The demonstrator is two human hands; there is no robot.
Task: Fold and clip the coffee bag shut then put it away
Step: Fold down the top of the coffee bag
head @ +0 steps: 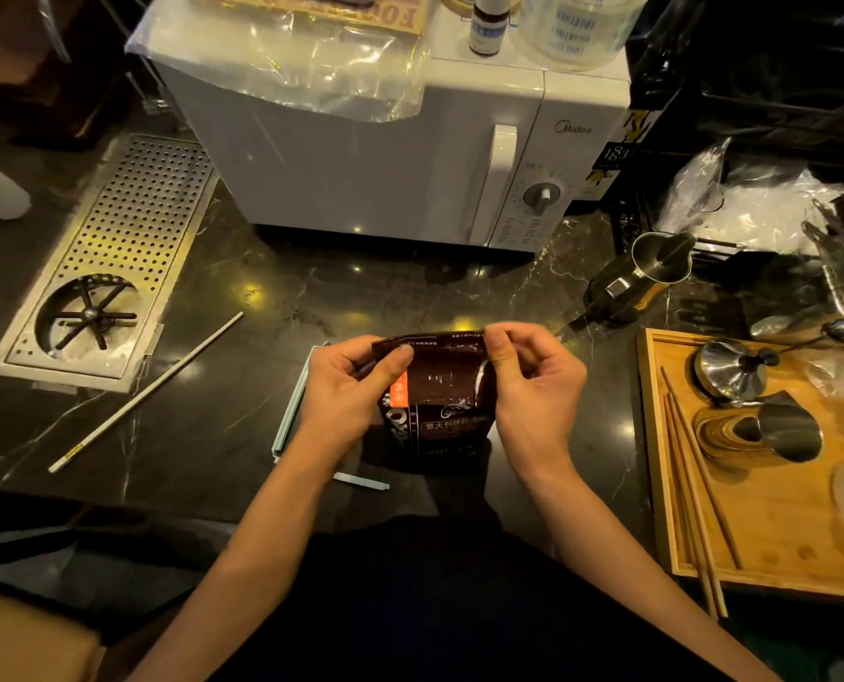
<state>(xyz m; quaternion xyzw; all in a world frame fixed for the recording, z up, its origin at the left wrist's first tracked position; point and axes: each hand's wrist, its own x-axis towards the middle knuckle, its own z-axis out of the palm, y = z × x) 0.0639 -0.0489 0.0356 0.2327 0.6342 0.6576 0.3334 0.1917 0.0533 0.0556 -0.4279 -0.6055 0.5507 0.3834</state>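
A dark brown coffee bag (439, 401) with an orange label stands upright on the black marble counter, near its front edge. My left hand (346, 391) pinches the bag's top left corner between thumb and fingers. On the other side, my right hand (533, 381) pinches the top right corner. The top strip of the bag is bent over between the two hands. A pale blue-green sealing clip (292, 401) lies on the counter just left of my left hand, partly hidden under my wrist; a piece of it (360, 481) shows below my forearm.
A white microwave (410, 155) stands behind the bag. At the left are a perforated metal rinser tray (129, 238) and a long white stick (149, 391). A wooden tray (754, 534) with metal funnels and chopsticks sits at the right, a steel pitcher (656, 268) behind it.
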